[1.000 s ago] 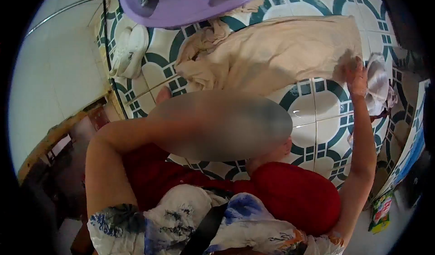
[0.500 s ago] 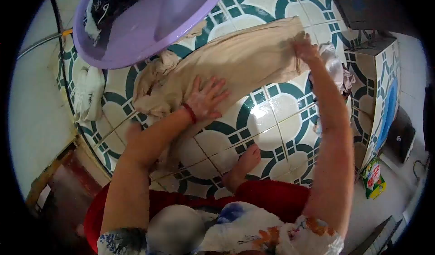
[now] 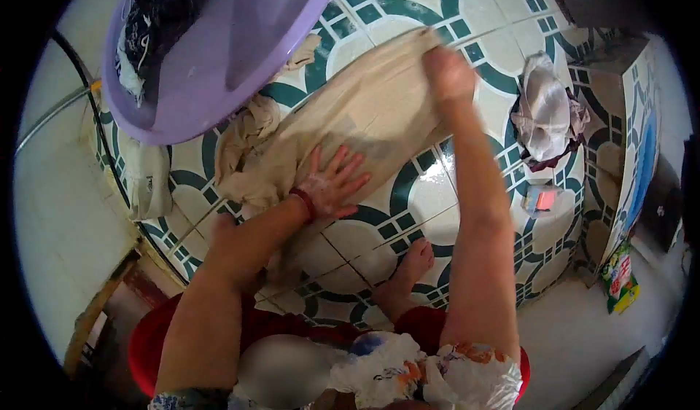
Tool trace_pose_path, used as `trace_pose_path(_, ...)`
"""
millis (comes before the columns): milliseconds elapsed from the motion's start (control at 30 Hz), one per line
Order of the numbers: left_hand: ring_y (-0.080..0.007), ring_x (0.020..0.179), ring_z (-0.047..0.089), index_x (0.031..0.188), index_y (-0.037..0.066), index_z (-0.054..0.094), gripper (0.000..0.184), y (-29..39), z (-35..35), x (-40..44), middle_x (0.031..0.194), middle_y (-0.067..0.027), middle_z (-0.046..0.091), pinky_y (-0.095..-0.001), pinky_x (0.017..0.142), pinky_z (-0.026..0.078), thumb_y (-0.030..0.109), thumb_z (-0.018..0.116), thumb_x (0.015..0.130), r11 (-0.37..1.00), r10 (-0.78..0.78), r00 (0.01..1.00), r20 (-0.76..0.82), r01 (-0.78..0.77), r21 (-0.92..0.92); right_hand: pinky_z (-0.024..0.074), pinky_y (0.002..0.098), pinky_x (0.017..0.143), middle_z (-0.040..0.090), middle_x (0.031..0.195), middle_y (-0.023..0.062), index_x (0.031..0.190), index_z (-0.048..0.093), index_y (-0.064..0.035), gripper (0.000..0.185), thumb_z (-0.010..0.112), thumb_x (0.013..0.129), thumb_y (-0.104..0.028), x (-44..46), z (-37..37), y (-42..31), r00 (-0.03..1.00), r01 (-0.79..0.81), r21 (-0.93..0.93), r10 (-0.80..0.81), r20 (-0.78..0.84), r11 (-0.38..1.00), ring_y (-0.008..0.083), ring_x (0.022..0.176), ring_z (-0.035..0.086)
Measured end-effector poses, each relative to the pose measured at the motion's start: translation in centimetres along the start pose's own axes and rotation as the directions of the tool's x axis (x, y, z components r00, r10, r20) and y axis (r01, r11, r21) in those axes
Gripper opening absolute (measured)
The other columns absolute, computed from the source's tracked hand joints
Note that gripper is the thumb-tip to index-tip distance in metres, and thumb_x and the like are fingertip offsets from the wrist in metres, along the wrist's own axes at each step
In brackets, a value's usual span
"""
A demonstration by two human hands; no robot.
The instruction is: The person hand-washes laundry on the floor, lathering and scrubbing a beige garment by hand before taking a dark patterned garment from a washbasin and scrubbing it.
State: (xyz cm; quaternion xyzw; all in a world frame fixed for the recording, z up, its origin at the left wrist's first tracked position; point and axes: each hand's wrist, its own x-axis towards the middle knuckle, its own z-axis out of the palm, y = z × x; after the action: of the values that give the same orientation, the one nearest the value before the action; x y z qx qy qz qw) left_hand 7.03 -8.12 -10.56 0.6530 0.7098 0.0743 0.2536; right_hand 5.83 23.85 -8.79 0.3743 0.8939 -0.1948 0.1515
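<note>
A long wet beige cloth (image 3: 364, 111), apparently a garment, lies stretched diagonally over the tiled floor, bunched at its lower left end. My left hand (image 3: 332, 188) presses flat on its near edge, fingers spread, a red bracelet at the wrist. At the upper right end, my right hand (image 3: 448, 75) is closed in a fist on the fabric. That hand is blurred, and its fingertips are hidden. The purple basin (image 3: 240, 53) stands just beyond the cloth, with dark patterned fabric (image 3: 171, 16) inside it.
White and dark crumpled clothes (image 3: 545, 111) lie on the right, near a small clear wrapper with something pink (image 3: 541, 200). A tiled block (image 3: 609, 140) bounds that side, a green packet (image 3: 620, 279) beside it. White cloth (image 3: 149, 184) and a black hose (image 3: 87, 82) are at left.
My right hand has moved left with the far end of the cloth and closed from a more open pose. My left hand stays spread on the cloth. The view has shifted slightly.
</note>
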Motion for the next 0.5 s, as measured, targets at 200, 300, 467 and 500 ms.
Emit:
trace_pose_path(200,-0.0336,0.133,0.009,0.137,0.025,0.027,0.070,-1.0,3.0,-0.6,0.145,-0.0081,0.015,-0.0673,0.095,0.009,0.061,0.039,0.078,0.993,0.075,0.997,0.013,-0.074,-0.093,0.0478,0.0346,0.064,0.060,0.085,0.0108,0.095,0.059,-0.0117,0.022,0.041,0.085,-0.019,-5.6,11.7,-2.8,0.714,0.620,-0.193,-0.649,-0.265,0.761,0.0228,0.074,0.059)
trace_pose_path(300,-0.0350,0.132,0.011,0.134,0.024,0.031,0.072,-1.1,1.2,0.7,0.145,-0.0098,0.016,-0.0688,0.092,0.012,0.059,0.047,0.073,0.990,0.078,0.997,-0.003,-0.078,-0.114,0.0470,0.0326,0.065,0.059,0.085,0.0085,0.095,0.058,-0.0115,0.021,0.041,0.085,-0.020,-0.9,8.7,0.3,0.714,0.533,-0.276,-0.600,-0.360,0.800,0.0205,0.074,0.058)
trace_pose_path(467,-0.0360,0.132,0.013,0.132,0.024,0.036,0.074,0.4,-1.6,0.8,0.144,-0.0116,0.017,-0.0700,0.090,0.014,0.054,0.059,0.068,0.998,0.019,1.000,-0.010,-0.018,0.063,0.0457,0.0293,0.067,0.057,0.086,0.0046,0.095,0.056,-0.0111,0.020,0.041,0.086,-0.020,-0.9,5.0,-0.3,0.950,0.062,-0.207,-0.122,-0.288,0.976,0.0168,0.075,0.055)
trace_pose_path(500,-0.0360,0.132,0.013,0.132,0.024,0.036,0.074,0.0,1.1,0.6,0.144,-0.0116,0.017,-0.0700,0.090,0.014,0.054,0.059,0.068,0.998,0.032,0.999,-0.037,-0.029,0.064,0.0454,0.0287,0.067,0.057,0.087,0.0038,0.095,0.056,-0.0110,0.019,0.041,0.086,-0.020,-3.3,13.2,-1.7,0.776,0.064,-0.382,-0.287,-0.562,0.922,0.0160,0.075,0.054)
